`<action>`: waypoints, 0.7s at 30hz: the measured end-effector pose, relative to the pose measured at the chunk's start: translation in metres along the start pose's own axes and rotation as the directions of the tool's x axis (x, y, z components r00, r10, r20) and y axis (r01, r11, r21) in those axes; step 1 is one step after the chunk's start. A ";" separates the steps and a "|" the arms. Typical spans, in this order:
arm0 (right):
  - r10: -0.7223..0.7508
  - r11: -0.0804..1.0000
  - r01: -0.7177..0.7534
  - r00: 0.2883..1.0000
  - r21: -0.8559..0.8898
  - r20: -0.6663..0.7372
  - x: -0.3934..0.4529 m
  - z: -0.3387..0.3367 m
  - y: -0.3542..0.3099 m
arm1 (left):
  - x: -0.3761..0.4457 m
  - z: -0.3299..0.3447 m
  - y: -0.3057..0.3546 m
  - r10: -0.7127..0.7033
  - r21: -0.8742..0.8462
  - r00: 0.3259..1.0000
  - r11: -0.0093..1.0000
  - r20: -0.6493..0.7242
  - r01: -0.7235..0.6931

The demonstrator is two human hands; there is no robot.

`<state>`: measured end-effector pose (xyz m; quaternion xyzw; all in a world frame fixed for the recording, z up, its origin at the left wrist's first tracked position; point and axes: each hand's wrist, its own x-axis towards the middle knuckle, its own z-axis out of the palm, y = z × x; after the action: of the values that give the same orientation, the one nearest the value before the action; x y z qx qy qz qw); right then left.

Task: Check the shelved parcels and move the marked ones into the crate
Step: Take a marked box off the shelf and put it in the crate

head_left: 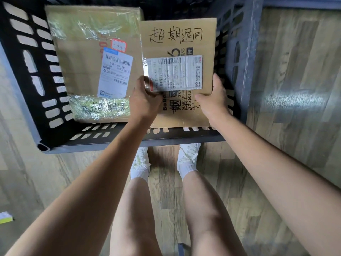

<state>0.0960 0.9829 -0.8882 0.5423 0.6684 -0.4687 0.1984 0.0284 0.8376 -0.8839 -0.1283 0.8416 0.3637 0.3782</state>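
Two cardboard parcels sat in the dark slatted plastic crate (35, 74) below you, and you held one of them with both hands. Your left hand (145, 100) gripped the near left edge of the flat brown cardboard parcel with black handwritten characters (177, 74), thumb on top beside its white shipping label (175, 72), the other fingers curled under and out of sight. Your right hand (215, 100) clasped the near right corner, thumb lying across the top face, fingers wrapped around the edge. That parcel occupied the right half of the crate, its far edge tilted up toward the crate's far wall; whether its underside touched the crate floor, you could not tell from above.

Just to its left, in the crate's left half, lay the larger tape-wrapped brown cardboard box (88, 58), bearing a white and blue barcode label (115, 74), a small red-bordered sticker (119, 45) and handwritten marks under glossy tape near its closer edge. The two parcels sat side by side, edges meeting or nearly so.

Outside the crate's near wall, your white shoes (187, 157) stood on the wood-grain floor (295, 71).
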 end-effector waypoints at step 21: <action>0.091 0.974 -0.073 0.993 -0.215 0.078 0.047 0.035 0.014 | 0.027 0.002 -0.029 0.275 0.240 0.955 0.925 0.112 -0.295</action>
<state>0.0846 0.9780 -0.9472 0.5243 0.6823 -0.4095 0.3031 0.0252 0.8205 -0.9198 0.0588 0.8758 0.3085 0.3666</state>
